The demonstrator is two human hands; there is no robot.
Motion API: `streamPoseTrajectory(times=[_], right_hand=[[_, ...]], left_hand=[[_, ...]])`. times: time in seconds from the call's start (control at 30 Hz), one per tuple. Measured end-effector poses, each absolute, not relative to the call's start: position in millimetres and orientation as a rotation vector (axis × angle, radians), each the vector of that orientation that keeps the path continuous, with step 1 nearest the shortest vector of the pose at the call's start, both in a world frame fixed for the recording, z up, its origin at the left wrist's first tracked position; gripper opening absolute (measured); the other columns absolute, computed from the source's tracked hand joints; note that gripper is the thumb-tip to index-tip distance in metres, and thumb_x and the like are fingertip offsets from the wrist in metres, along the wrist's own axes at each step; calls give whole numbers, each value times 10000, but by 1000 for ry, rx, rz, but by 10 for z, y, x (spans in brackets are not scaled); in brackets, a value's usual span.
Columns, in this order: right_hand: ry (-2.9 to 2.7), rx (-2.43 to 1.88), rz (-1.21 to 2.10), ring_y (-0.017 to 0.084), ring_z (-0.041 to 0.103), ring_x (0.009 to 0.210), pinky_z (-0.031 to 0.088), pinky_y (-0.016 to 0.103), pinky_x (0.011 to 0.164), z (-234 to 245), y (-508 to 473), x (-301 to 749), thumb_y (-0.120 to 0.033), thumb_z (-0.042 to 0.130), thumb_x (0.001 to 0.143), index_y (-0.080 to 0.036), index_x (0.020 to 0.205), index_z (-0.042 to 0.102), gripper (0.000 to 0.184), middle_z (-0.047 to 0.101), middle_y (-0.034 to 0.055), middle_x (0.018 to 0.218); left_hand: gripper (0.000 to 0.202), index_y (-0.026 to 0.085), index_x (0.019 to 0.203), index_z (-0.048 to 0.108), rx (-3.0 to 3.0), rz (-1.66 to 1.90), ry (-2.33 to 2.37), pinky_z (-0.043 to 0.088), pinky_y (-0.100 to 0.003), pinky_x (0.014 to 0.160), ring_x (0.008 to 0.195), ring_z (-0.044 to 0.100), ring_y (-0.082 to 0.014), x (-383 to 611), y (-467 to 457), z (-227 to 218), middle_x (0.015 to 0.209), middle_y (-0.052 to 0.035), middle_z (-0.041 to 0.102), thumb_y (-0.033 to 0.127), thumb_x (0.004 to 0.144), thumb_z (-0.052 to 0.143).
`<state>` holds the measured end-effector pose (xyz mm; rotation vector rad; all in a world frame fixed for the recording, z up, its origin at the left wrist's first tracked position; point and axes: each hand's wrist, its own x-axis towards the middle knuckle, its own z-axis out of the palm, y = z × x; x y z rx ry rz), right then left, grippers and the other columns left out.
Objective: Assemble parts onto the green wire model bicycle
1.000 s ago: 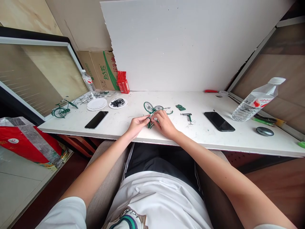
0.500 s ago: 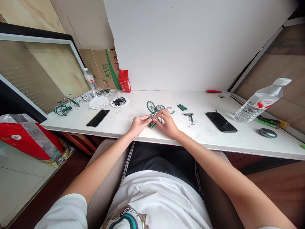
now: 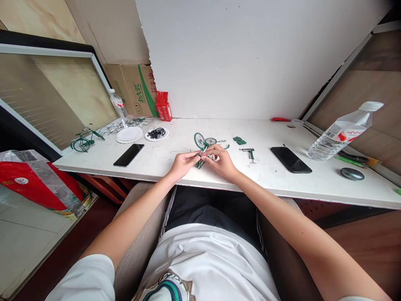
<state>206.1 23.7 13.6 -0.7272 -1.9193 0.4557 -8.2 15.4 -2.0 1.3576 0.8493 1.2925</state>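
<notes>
Both my hands meet over a small green model bicycle (image 3: 200, 142) near the front of the white table. My left hand (image 3: 184, 164) pinches its frame from the left. From the right, my right hand (image 3: 220, 161) has thumb and fingertips closed on the same model, close to the left fingertips. One spoked wheel stands up beyond the fingers, and thin green parts show below them; much of the frame is hidden. Behind the right hand lies a loose wheel (image 3: 211, 141). Farther right are flat green pieces (image 3: 239, 140) and a green-and-black part (image 3: 251, 154).
A second model bicycle (image 3: 84, 140) stands at the left, near a phone (image 3: 128, 155), white plates (image 3: 129, 134) and a plate of black bits (image 3: 157, 133). On the right are another phone (image 3: 291, 159), a water bottle (image 3: 341, 133) and a dark oval object (image 3: 352, 174).
The model's upright wheel has shifted very slightly to the right, and the right fingers have moved a little. Both hands stay on the model.
</notes>
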Motion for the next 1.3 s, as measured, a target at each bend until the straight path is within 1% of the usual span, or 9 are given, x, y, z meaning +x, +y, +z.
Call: streamPoseTrajectory(times=[0.5,0.7,0.77,0.87,0.93,1.0,1.1,1.17,1.3], right_hand=[[-1926,-748,270,274,653,1045,572,448,866,155,172,2021,-374,684,1076,-265,1055,827,181,739,88,1041],[-1861,-815,241,295,656,1100,557,437,826,186,162,2029,-434,635,1090,-268,1058,762,211,742,102,1085],[-1814,-873,207,287,664,1040,545,432,812,223,167,2063,-441,580,1106,-257,1057,720,236,743,105,1058],[-1819,-1072,182,244,651,818,511,403,750,311,193,2164,-425,513,1112,-238,1014,677,267,746,83,921],[-1964,-1297,175,230,636,717,471,384,692,375,213,2244,-452,565,1079,-234,896,671,304,742,66,812],[-2163,-1520,194,241,650,694,450,377,666,431,227,2310,-532,674,1009,-235,788,660,371,751,69,769],[-2323,-1688,279,267,694,722,456,373,652,481,230,2360,-594,802,901,-241,787,678,391,797,81,834],[-2312,-1724,305,276,716,746,459,367,640,486,231,2369,-509,824,895,-244,805,697,308,815,86,877],[-2252,-1731,239,279,718,752,445,358,606,415,260,2384,-297,761,933,-233,798,741,151,811,101,869]], left_hand=[[619,149,1215,854,1312,1276,858,513,-534,1190,1287,730,-364,-97,184,-7,1320,-176,813,543,754,978],[551,159,1201,855,1265,1285,850,551,-473,1091,1154,757,-310,-111,199,-20,1228,-152,835,492,779,973],[547,155,1210,848,1204,1289,835,557,-450,1046,1073,765,-281,-117,213,-25,1126,-135,843,468,780,977],[551,149,1211,835,1089,1318,806,545,-422,1012,998,762,-245,-125,241,-35,1028,-112,833,438,767,989],[537,149,1196,830,1042,1355,792,533,-408,1012,991,756,-230,-126,255,-42,1014,-106,827,421,762,992],[523,151,1189,826,1019,1391,797,524,-399,1016,1000,750,-225,-122,264,-51,1007,-99,823,408,764,990],[531,151,1205,819,1011,1420,824,516,-386,1004,1011,743,-224,-115,267,-62,1007,-94,821,403,768,985],[543,149,1210,816,1012,1421,826,513,-375,988,1002,739,-217,-112,266,-66,1012,-93,821,407,763,987],[540,154,1194,821,1012,1416,822,512,-360,961,978,734,-206,-110,263,-63,1006,-88,821,411,751,993]])
